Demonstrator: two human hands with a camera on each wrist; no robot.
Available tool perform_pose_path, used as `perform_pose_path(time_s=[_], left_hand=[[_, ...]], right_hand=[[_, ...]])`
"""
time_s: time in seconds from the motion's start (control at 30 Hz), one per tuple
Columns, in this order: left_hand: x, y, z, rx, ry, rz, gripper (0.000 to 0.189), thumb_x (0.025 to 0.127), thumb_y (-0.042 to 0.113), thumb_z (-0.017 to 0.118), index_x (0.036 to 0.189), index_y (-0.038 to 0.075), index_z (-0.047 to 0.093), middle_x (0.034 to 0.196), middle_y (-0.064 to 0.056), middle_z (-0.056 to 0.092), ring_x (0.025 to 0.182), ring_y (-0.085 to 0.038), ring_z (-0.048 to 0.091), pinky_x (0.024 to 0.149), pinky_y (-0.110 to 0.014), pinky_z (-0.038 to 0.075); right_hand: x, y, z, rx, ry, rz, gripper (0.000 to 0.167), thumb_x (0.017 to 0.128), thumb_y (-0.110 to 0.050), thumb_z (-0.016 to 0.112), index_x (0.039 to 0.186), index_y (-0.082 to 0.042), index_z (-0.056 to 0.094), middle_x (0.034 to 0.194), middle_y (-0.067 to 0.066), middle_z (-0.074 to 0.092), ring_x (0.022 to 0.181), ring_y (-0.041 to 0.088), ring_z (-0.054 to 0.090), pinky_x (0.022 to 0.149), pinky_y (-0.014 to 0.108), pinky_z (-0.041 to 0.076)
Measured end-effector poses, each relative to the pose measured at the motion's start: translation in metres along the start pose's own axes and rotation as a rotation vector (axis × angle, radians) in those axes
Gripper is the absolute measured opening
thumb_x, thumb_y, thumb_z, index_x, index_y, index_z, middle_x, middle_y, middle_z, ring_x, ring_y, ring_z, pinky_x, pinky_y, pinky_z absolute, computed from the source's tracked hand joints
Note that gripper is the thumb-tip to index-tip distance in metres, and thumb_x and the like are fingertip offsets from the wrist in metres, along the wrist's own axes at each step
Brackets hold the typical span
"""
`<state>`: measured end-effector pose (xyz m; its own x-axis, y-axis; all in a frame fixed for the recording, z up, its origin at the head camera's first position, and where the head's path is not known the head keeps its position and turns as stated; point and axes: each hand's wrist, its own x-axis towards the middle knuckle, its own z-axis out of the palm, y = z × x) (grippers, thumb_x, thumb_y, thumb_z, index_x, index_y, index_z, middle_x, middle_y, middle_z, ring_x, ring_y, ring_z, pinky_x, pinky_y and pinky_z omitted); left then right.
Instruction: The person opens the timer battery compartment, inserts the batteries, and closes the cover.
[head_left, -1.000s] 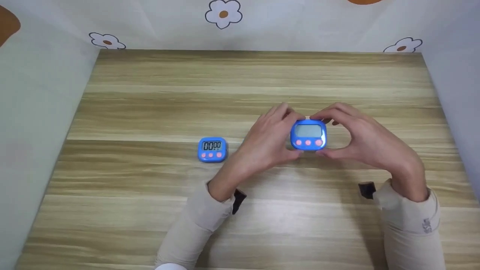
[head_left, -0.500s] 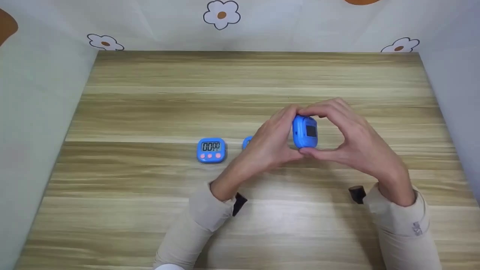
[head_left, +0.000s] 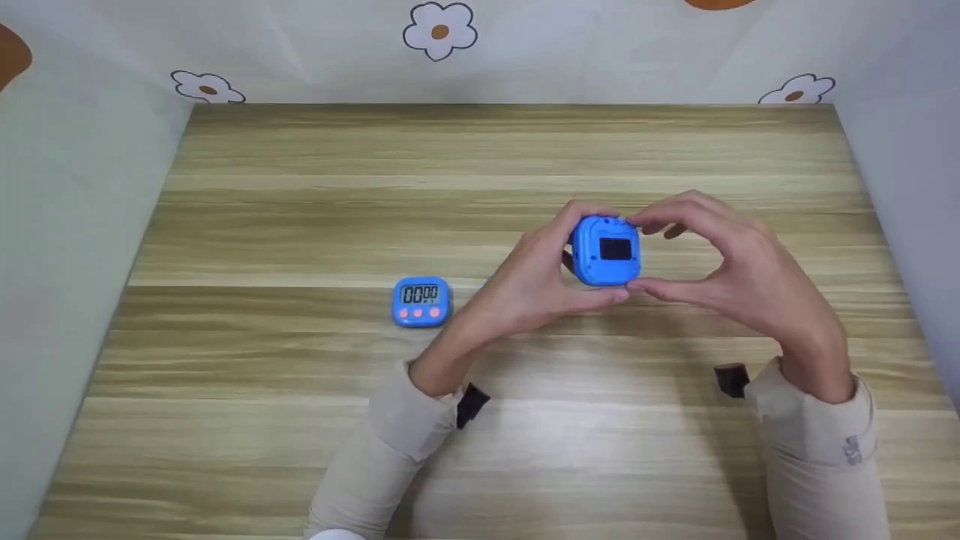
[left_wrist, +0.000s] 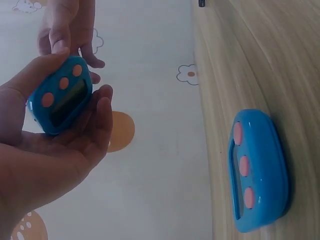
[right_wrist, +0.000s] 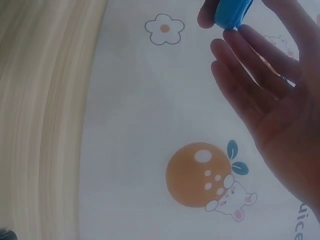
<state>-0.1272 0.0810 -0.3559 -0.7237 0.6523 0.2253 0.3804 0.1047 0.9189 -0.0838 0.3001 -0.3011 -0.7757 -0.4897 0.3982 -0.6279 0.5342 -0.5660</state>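
A blue digital timer (head_left: 611,255) is raised over the table, its back with a dark rectangle facing the head camera. My left hand (head_left: 536,274) grips it from the left, thumb along the lower edge and fingers over the top. From the other side, my right hand (head_left: 750,270) pinches its right corners between thumb and fingertips. Pink buttons and a dark screen show on the held timer's front (left_wrist: 64,95) in the left wrist view. A second blue timer (head_left: 421,302), reading 00:00, lies face up left of my left wrist.
The wood-grain table (head_left: 375,187) runs back to a pale wall sheet (head_left: 322,52) printed with flowers. Side walls bound the table left and right. Dark pieces jut from both sleeve cuffs (head_left: 810,420).
The held timer has turned over from its front to its back and risen slightly. Half a second ago another blue timer peeked out beside my left hand; that hand now covers the spot.
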Motion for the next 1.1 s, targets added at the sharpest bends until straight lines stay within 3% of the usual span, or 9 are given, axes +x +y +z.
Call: perform_pose_path(time_s=[0.13, 0.27, 0.37, 0.47, 0.57, 0.77, 0.93, 1.1], left_hand=[[-0.001, 0.001, -0.005, -0.088, -0.07, -0.009, 0.081, 0.083, 0.018, 0.079, 0.148, 0.009, 0.031, 0.136, -0.005, 0.05, 0.111, -0.014, 0.053, 0.087, -0.027, 0.05], [-0.002, 0.001, -0.009, -0.298, -0.116, -0.031, 0.078, 0.087, 0.005, 0.072, 0.152, 0.007, 0.027, 0.141, -0.009, 0.043, 0.114, -0.02, 0.054, 0.093, -0.031, 0.049], [-0.002, 0.002, -0.009, -0.488, -0.098, -0.051, 0.072, 0.088, -0.003, 0.069, 0.149, 0.004, 0.032, 0.142, -0.011, 0.04, 0.116, -0.025, 0.056, 0.095, -0.035, 0.049], [-0.001, 0.003, -0.006, -0.59, -0.052, -0.044, 0.07, 0.085, -0.007, 0.07, 0.145, 0.002, 0.035, 0.14, -0.012, 0.038, 0.115, -0.028, 0.058, 0.093, -0.039, 0.05], [0.0, 0.004, -0.002, -0.606, -0.007, -0.021, 0.069, 0.082, -0.008, 0.073, 0.14, 0.001, 0.036, 0.138, -0.012, 0.038, 0.113, -0.029, 0.059, 0.091, -0.041, 0.052], [0.0, 0.004, 0.001, -0.503, 0.028, -0.046, 0.08, 0.075, -0.001, 0.083, 0.14, 0.007, 0.037, 0.138, -0.009, 0.037, 0.111, -0.025, 0.06, 0.094, -0.035, 0.049], [0.0, 0.004, -0.001, -0.46, 0.004, -0.052, 0.08, 0.074, 0.002, 0.085, 0.141, 0.006, 0.042, 0.134, -0.007, 0.039, 0.114, -0.022, 0.058, 0.096, -0.033, 0.047], [-0.002, 0.003, -0.01, -0.561, -0.064, -0.033, 0.075, 0.079, -0.007, 0.077, 0.144, 0.0, 0.04, 0.14, -0.009, 0.042, 0.118, -0.024, 0.057, 0.094, -0.038, 0.05]], right_hand=[[-0.001, 0.003, 0.0, -0.035, 0.032, -0.039, 0.059, 0.064, 0.006, 0.088, 0.118, 0.002, 0.066, 0.114, 0.011, 0.064, 0.102, 0.021, 0.06, 0.089, 0.021, 0.046], [-0.003, 0.008, 0.0, -0.06, 0.046, -0.048, 0.061, 0.063, 0.006, 0.088, 0.12, -0.001, 0.068, 0.116, 0.011, 0.064, 0.105, 0.02, 0.06, 0.092, 0.019, 0.045], [-0.004, 0.014, 0.002, -0.079, 0.04, -0.038, 0.063, 0.066, 0.002, 0.086, 0.126, -0.005, 0.066, 0.119, 0.009, 0.063, 0.105, 0.018, 0.059, 0.092, 0.018, 0.044], [-0.005, 0.02, 0.006, -0.083, 0.018, -0.017, 0.071, 0.069, -0.006, 0.087, 0.134, -0.009, 0.06, 0.125, 0.006, 0.059, 0.106, 0.017, 0.057, 0.089, 0.019, 0.045], [-0.005, 0.024, 0.01, -0.079, 0.003, 0.017, 0.079, 0.069, -0.015, 0.09, 0.139, -0.011, 0.054, 0.129, 0.001, 0.056, 0.107, 0.015, 0.056, 0.086, 0.02, 0.046], [-0.006, 0.026, 0.015, -0.074, -0.007, 0.077, 0.082, 0.066, -0.023, 0.093, 0.136, -0.011, 0.052, 0.121, -0.002, 0.058, 0.105, 0.014, 0.056, 0.083, 0.023, 0.047], [-0.007, 0.023, 0.012, -0.033, -0.02, 0.104, 0.076, 0.065, -0.017, 0.092, 0.131, -0.01, 0.055, 0.12, -0.004, 0.059, 0.104, 0.013, 0.056, 0.082, 0.024, 0.047], [-0.003, 0.012, 0.003, 0.036, -0.033, 0.068, 0.072, 0.066, -0.006, 0.089, 0.13, -0.004, 0.057, 0.124, 0.002, 0.059, 0.106, 0.017, 0.055, 0.083, 0.025, 0.048]])
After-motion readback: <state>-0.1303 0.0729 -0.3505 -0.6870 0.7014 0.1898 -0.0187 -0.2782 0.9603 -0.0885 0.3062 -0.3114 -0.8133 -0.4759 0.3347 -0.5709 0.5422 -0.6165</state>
